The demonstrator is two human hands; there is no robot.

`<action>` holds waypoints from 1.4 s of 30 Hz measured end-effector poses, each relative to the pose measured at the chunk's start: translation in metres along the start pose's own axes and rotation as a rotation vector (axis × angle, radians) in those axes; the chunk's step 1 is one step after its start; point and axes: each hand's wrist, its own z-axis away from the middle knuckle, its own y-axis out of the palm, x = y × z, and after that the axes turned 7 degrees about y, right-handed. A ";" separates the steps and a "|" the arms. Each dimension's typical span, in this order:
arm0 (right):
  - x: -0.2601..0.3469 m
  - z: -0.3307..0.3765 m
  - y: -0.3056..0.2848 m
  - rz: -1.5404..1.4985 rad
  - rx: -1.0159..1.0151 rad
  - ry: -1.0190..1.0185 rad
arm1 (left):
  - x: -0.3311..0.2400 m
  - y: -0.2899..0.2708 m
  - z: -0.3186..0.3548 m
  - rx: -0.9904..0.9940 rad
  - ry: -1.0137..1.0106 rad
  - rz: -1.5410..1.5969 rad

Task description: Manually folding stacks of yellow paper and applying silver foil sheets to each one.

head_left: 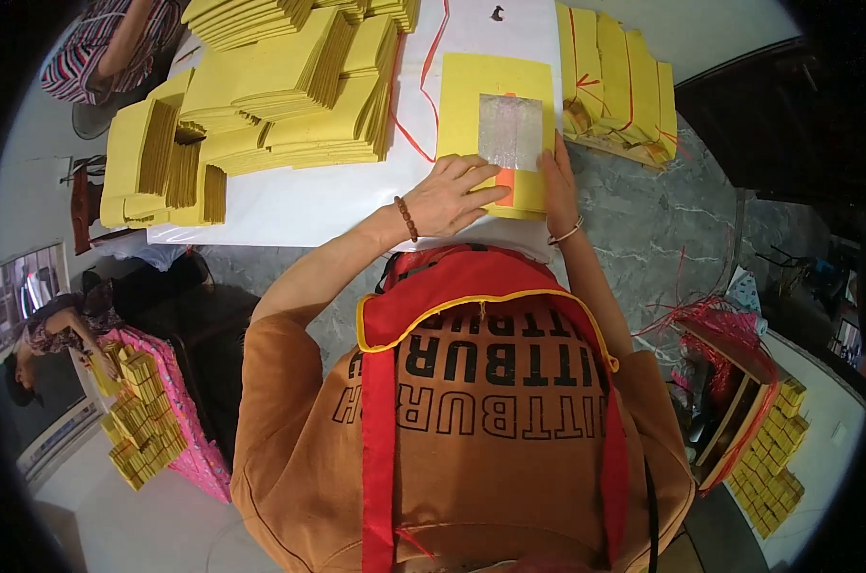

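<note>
Flat on the white table top lies a yellow paper sheet or stack (459, 115); how many layers it has, I cannot tell. A silvery foil rectangle (509, 134) sits on it, with an orange-red strip (505, 187) showing below the foil. My left hand (455, 196), with a brown bead bracelet at the wrist, rests across the lower left part of the paper, its fingers stretched toward the strip. Along the right edge of the paper stands my right hand (560, 183), fingers extended upward and touching the edge beside the foil. Its thumb side is partly hidden.
Piles of folded yellow paper (270, 86) cover the table's left side. Tied yellow bundles (619, 86) stand at the far right. A red cord (425, 81) runs over the white table top (309, 205). Red strings (715, 334) hang at a wooden rack on the right. Another person (108, 53) is at the upper left.
</note>
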 end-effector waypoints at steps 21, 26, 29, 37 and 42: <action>-0.010 0.016 -0.010 0.231 -0.031 -0.202 | 0.003 0.009 0.023 -0.038 -0.299 -0.034; -0.010 0.045 -0.020 0.567 -0.018 -0.423 | 0.007 0.003 0.019 -0.030 -0.299 0.034; -0.010 0.057 -0.017 0.552 0.006 -0.410 | 0.008 0.006 0.020 -0.081 -0.310 0.042; -0.006 0.064 -0.014 0.489 -0.042 -0.405 | 0.009 0.018 0.023 -0.158 -0.300 0.091; -0.004 0.066 -0.013 0.536 -0.076 -0.410 | 0.009 0.020 0.023 -0.173 -0.312 0.117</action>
